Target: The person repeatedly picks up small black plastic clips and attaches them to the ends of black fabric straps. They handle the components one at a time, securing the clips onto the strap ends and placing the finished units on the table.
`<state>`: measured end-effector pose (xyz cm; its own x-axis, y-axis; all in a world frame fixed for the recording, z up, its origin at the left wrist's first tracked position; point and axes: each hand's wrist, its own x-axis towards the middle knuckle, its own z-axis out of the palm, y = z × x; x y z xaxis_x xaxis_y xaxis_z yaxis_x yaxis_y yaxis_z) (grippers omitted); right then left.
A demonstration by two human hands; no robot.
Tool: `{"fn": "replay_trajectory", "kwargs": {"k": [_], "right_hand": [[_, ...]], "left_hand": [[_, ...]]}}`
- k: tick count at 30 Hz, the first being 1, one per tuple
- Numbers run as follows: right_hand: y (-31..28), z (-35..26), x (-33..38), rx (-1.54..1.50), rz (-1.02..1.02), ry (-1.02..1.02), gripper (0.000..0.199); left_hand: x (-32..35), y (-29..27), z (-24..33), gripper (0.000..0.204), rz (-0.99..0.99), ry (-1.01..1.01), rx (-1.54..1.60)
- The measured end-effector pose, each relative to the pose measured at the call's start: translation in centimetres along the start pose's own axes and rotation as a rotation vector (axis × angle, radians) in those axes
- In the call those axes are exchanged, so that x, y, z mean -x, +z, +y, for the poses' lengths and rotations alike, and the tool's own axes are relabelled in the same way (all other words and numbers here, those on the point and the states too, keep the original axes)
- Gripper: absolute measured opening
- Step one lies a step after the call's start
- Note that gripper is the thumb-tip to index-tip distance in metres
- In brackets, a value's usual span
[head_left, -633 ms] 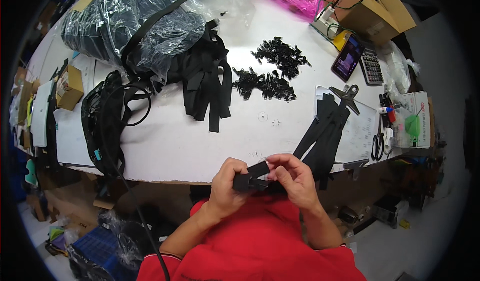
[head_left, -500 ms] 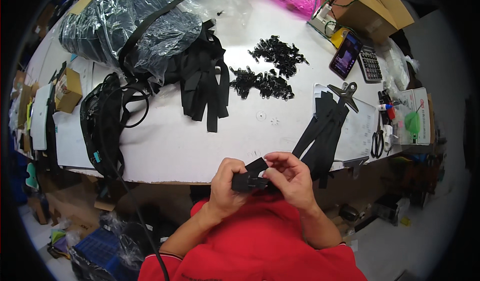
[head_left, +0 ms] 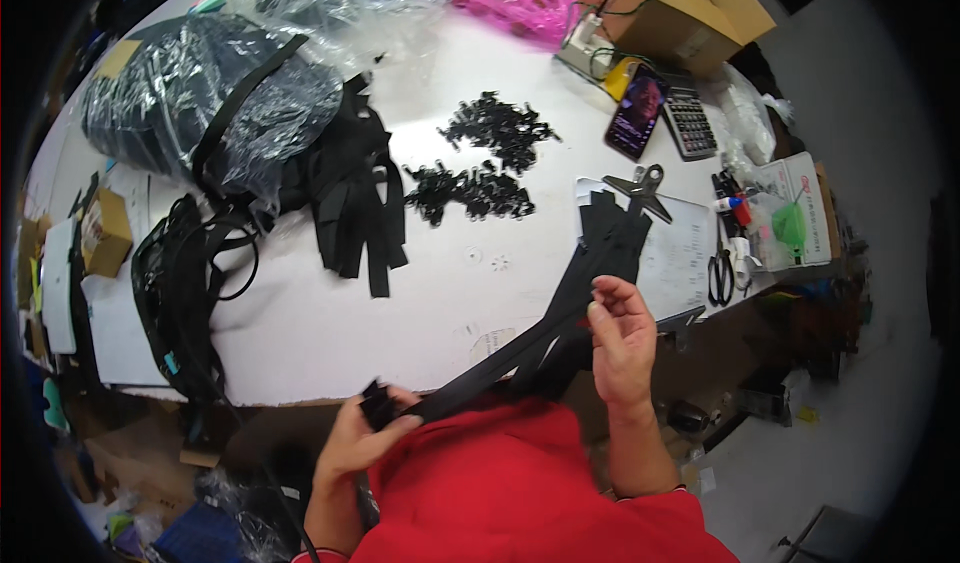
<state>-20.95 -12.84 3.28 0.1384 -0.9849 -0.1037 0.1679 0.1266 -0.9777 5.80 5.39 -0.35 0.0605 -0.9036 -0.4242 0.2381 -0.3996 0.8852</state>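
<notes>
- Evidently, we see a black strap (head_left: 500, 360) drawn slantwise from the left hand (head_left: 358, 441) up toward the bundle of straps (head_left: 612, 231); we judge it is held out that way to keep its length straight.
- Our left hand is closed on the strap's near end, thumb over the top and fingers beneath, with a short folded piece of black poking up beside them; that looks to us like a grip meant to hold the end firm.
- Our right hand (head_left: 625, 348) is half curled, thumb and fingertips close together right by the strap's upper stretch; we cannot tell whether they pinch it or only hover beside it.
- So the strap lies to the right of the left hand, running away from it, and to the left of the right hand.
- The bundle rests over the paper sheets (head_left: 683, 248), its far end by the metal clip (head_left: 645, 195), perhaps to keep the straps lined up; whether the clip bites on them, we cannot tell.
- Two heaps of small black parts (head_left: 500, 133) sit on the tabletop (head_left: 440, 328) beyond the hands, presumably gathered there for easy reach, with more loose straps (head_left: 345, 198) to their left.
</notes>
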Motion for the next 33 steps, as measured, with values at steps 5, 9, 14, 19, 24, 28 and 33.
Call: {"fn": "replay_trajectory", "kwargs": {"k": [5,9,14,19,24,28,33], "right_hand": [[-1.8,-0.4,0.6,0.126,0.092,-0.076,0.028],[-0.5,-1.1,3.5,0.567,-0.471,-0.037,0.025],[4.4,-1.2,4.0,0.546,-0.685,-0.037,0.026],[5.4,0.8,3.6,0.425,-0.733,0.002,0.016],[5.5,1.4,3.6,0.431,-0.693,0.000,0.012],[5.4,1.3,3.5,0.337,-0.648,0.193,0.014],[6.3,0.7,3.5,0.448,-0.631,0.142,0.012]], "left_hand": [[0.8,-3.1,-1.7,0.022,0.347,0.282,0.234],[-0.9,-1.5,0.3,0.012,0.463,0.389,0.515],[-1.6,3.3,1.1,0.037,0.222,0.396,-0.061],[-2.3,4.8,0.3,0.041,0.148,0.511,-0.422],[-3.0,4.8,1.1,0.032,0.161,0.533,-0.477],[-3.1,4.8,1.9,0.024,0.155,0.507,-0.448],[-3.2,3.9,0.8,0.024,0.202,0.642,-0.419]]}}
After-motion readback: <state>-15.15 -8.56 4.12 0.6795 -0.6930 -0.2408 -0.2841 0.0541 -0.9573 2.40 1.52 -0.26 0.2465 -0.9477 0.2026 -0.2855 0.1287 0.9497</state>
